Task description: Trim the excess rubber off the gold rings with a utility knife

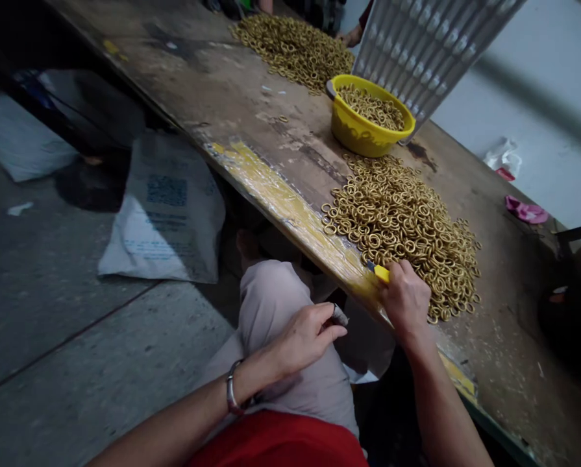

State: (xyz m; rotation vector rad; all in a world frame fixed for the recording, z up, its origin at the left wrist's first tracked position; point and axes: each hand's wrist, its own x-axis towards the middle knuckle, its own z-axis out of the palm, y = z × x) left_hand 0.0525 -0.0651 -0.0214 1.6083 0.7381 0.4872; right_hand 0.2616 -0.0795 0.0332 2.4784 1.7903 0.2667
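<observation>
A yellow utility knife (380, 272) is in my right hand (407, 298), which rests at the table's taped front edge with its fingers closed around the handle. The blade end points left, beside a large pile of brass-coloured rings (402, 214). My left hand (309, 334) is held above my knee, short of the table edge. Its index fingertip has a grey wrapping (339, 316), and thumb and index finger are apart with no object visible between them; the other fingers are curled and partly hidden. A metal bracelet circles the left wrist.
Behind the near pile stands a yellow basin (368, 130) of rings, beside a ribbed translucent panel (431, 52). Another ring pile (295, 52) lies farther back, near another person's hand (352, 36). A pink cloth (526, 210) is at right. White sacks (168, 214) stand on the floor at left.
</observation>
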